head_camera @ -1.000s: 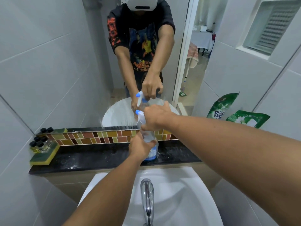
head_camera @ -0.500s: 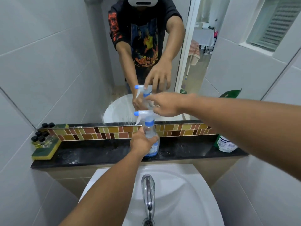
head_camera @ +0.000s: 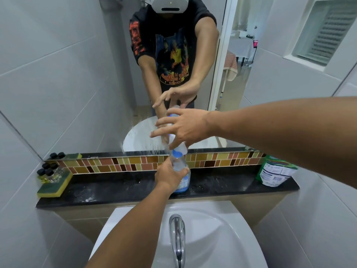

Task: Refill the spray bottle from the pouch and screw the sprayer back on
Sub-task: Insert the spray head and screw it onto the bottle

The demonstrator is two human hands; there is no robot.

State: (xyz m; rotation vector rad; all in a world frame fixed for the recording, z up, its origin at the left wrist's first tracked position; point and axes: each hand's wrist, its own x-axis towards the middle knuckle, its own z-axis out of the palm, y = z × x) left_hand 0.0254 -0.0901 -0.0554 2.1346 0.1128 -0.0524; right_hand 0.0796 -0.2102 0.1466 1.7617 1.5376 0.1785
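The clear spray bottle (head_camera: 183, 172) stands upright on the black ledge (head_camera: 116, 188), with a little blue liquid at its bottom. My left hand (head_camera: 167, 176) is wrapped around its body. The white sprayer head with a blue collar (head_camera: 178, 151) sits on the bottle's neck. My right hand (head_camera: 183, 128) hovers over the sprayer with fingers spread to the left; the thumb touches the white sprayer, and the palm hides most of its top. The green refill pouch (head_camera: 275, 171) stands on the ledge's right end, partly behind my right forearm.
A yellow-green sponge (head_camera: 58, 187) with several small black-capped bottles (head_camera: 48, 171) lies at the ledge's left end. A chrome tap (head_camera: 176, 231) and white basin (head_camera: 222, 235) are below the ledge. A mirror (head_camera: 77, 84) above the tiled strip reflects me.
My right hand has loosened from a closed grip on the sprayer head to spread fingers. The view has shifted, bringing the pouch into sight on the right. My left hand kept hold of the bottle.
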